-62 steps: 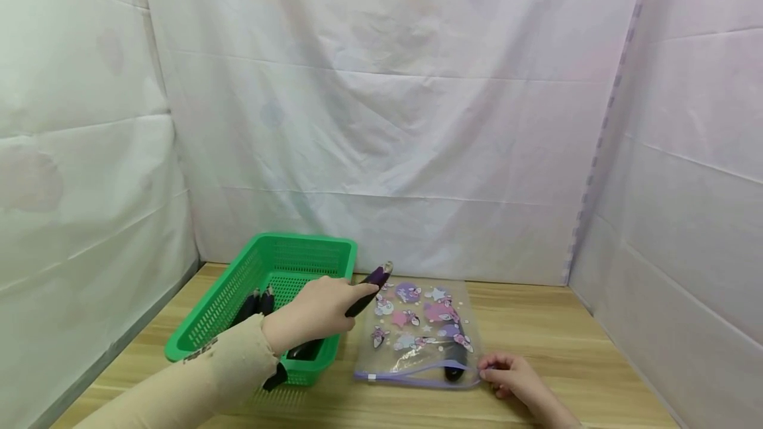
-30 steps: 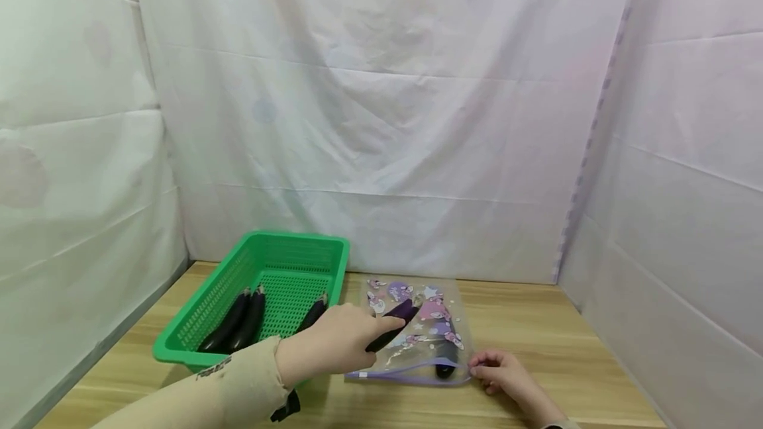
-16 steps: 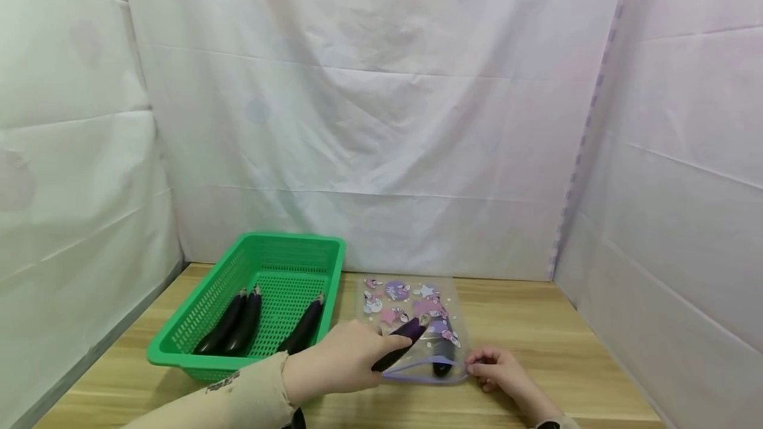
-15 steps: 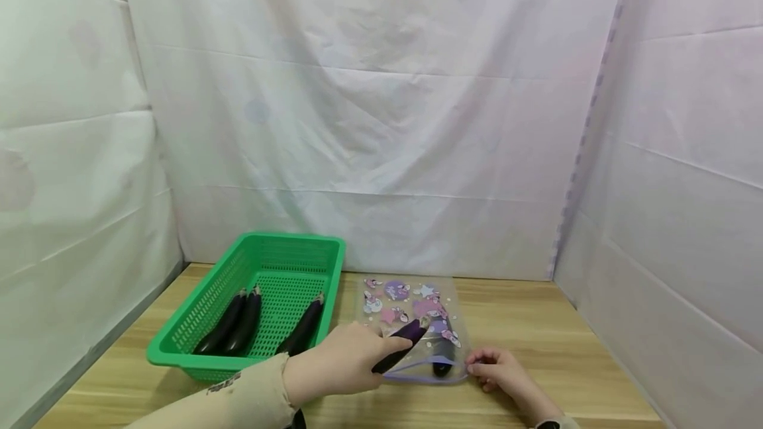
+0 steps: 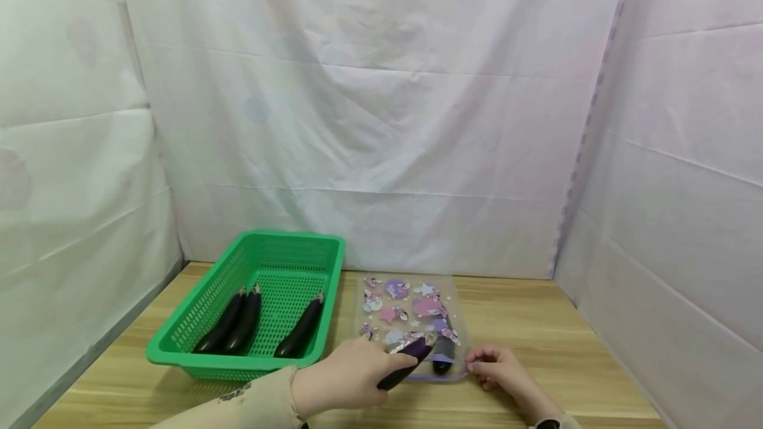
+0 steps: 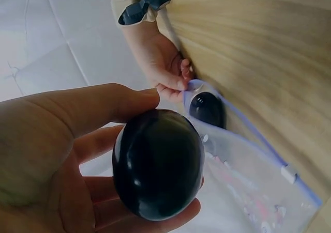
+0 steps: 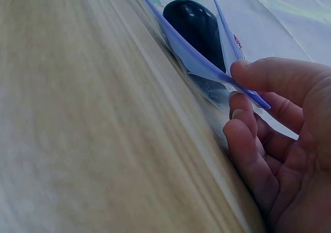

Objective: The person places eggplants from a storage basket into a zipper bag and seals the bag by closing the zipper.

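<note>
My left hand (image 5: 348, 377) grips a dark purple eggplant (image 5: 411, 357), stem end pointing away to the right, over the front of a clear zip bag (image 5: 396, 293) printed with cartoon figures and stars. In the left wrist view the held eggplant's round end (image 6: 158, 166) faces the camera between thumb and fingers. My right hand (image 5: 503, 376) pinches the bag's front right corner. The right wrist view has the purple zip edge (image 7: 196, 55) between thumb and fingers, its mouth parted. Another eggplant (image 7: 194, 29) lies inside the bag on its right side.
A green plastic basket (image 5: 247, 364) stands at the left, with 3 eggplants (image 5: 301, 330) lying in it. The wooden table (image 5: 530, 310) is bounded by white cloth hangings (image 5: 381, 118) at the back and both sides. A white zip slider (image 6: 289, 173) sits on the bag's edge.
My left hand has carried the eggplant from beside the basket rightward and nearer, to the bag's front edge. My right hand has kept its pinch on the corner. The view has shifted slightly.
</note>
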